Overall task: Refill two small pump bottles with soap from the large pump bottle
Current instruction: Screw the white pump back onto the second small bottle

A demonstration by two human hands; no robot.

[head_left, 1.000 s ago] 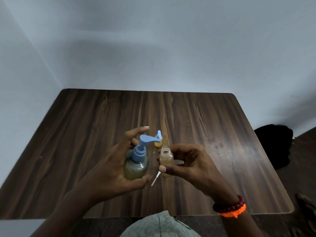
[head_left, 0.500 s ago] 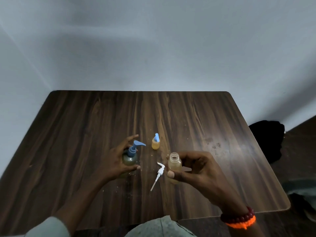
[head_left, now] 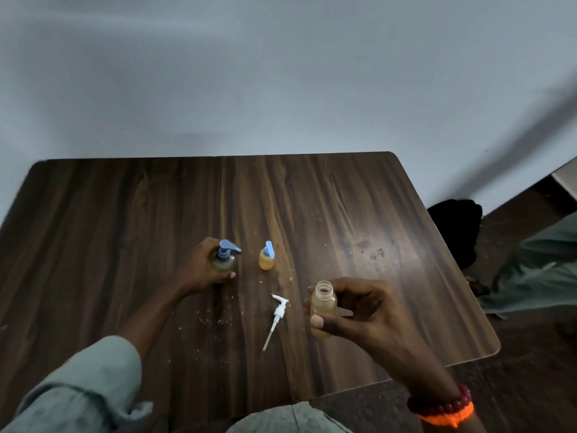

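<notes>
Amber soap part-fills the uncapped small bottle (head_left: 324,304), pinched between thumb and fingers of the right hand (head_left: 359,310) above the wooden table (head_left: 125,214). Its white pump (head_left: 276,317) lies on the table just to its left. The left hand (head_left: 203,270) curls round the large pump bottle (head_left: 224,259), standing upright. The second small bottle (head_left: 267,259), capped blue, stands beside it. Judged stage: one bottle open and awaiting recapping or further soap; whether the other has been refilled cannot be told.
</notes>
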